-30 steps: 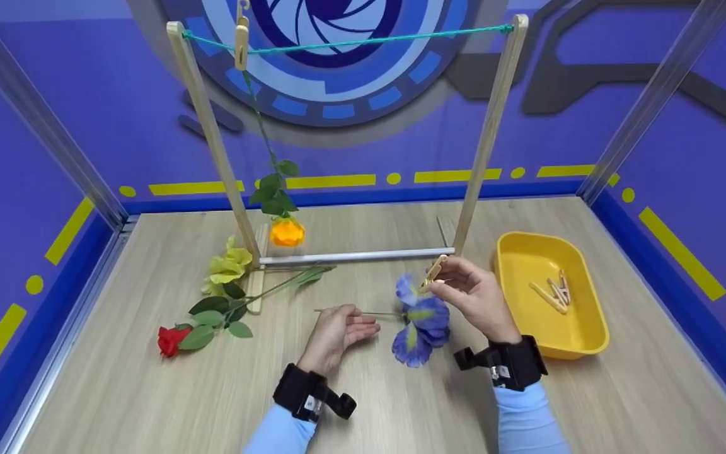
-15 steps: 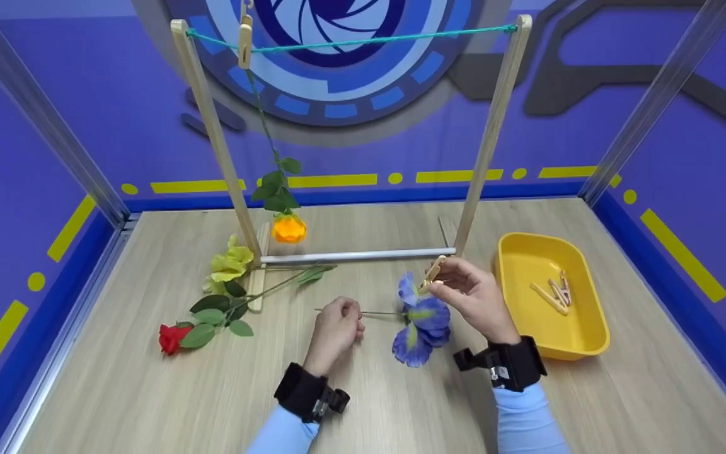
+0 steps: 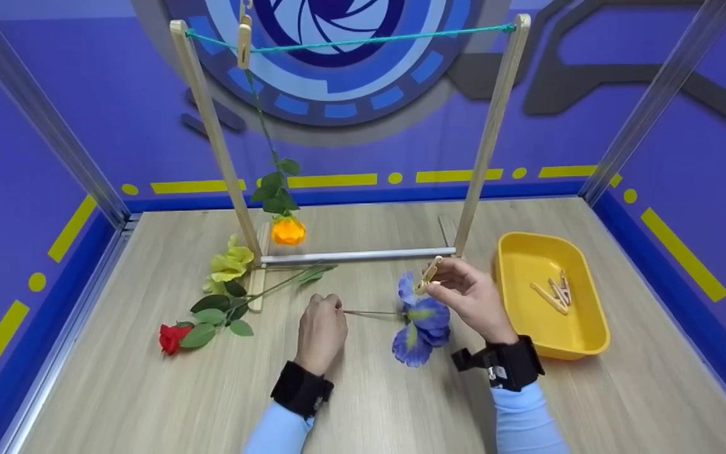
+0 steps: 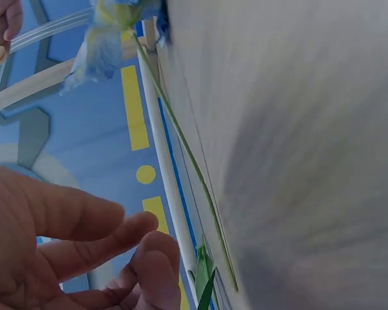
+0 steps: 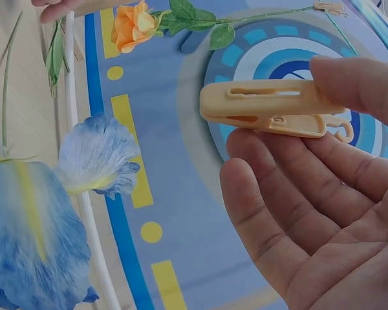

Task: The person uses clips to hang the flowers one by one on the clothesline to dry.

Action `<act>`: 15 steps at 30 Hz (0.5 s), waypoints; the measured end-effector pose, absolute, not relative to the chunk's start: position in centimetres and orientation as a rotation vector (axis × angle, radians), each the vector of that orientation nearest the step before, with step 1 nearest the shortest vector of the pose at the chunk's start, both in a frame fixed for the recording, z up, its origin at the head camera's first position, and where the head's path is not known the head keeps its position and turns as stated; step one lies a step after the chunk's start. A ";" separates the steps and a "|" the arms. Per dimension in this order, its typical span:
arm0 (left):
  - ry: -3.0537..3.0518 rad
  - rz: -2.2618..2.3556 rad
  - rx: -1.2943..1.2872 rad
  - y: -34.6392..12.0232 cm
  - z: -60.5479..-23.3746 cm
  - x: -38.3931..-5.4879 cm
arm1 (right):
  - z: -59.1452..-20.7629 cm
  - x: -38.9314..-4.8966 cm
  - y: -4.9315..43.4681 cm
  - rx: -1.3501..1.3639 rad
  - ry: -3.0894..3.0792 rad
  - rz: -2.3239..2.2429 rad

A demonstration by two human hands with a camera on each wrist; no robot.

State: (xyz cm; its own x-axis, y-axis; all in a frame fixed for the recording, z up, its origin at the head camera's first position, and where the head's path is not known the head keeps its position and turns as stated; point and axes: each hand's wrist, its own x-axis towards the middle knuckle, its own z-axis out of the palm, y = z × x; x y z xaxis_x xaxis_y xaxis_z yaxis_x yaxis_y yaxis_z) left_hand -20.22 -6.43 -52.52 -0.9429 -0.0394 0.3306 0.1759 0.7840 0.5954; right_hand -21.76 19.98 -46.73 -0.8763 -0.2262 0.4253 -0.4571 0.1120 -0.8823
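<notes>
A blue-purple artificial iris (image 3: 423, 328) lies on the table, its thin stem (image 3: 372, 313) pointing left. My left hand (image 3: 323, 331) hovers by the stem's end, fingers loosely bent; in the left wrist view the stem (image 4: 197, 169) runs past the fingertips, apart from them. My right hand (image 3: 473, 299) pinches a pale yellow clothespin (image 5: 265, 102) between thumb and fingers, just above the iris petals. An orange rose (image 3: 288, 231) hangs head down from another clothespin (image 3: 244, 43) on the green string (image 3: 363, 41).
A wooden frame (image 3: 492, 139) holds the string, with a white bar (image 3: 357, 255) low across it. At left lie a red rose (image 3: 174, 338) and a yellow flower (image 3: 230, 265). To the right stands a yellow bin (image 3: 546, 340) with more clothespins (image 3: 555, 295).
My left hand has moved left along the iris stem towards its end, turning back-up, with its fingers drawn in. The right hand with the clothespin has hardly moved.
</notes>
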 end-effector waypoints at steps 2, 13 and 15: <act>-2.661 -0.880 -0.111 -6.4 -52.6 -20.3 | -46.8 -21.9 19.9 0.690 -2.193 1.860; -2.730 -0.706 -0.133 -5.5 -53.0 -21.4 | -47.0 -22.0 19.4 0.734 -2.220 1.818; -2.743 -0.697 -0.149 -5.3 -53.1 -21.6 | -47.1 -22.0 19.3 0.739 -2.230 1.794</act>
State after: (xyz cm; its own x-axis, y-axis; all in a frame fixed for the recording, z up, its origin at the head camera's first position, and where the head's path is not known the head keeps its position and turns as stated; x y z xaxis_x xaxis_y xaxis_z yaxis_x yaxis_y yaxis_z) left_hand -21.57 -5.33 -53.14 -0.9477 0.0246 0.3183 0.1736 0.8764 0.4493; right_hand -21.99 19.31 -47.08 -0.8588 -0.2618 0.4403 -0.4861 0.1456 -0.8617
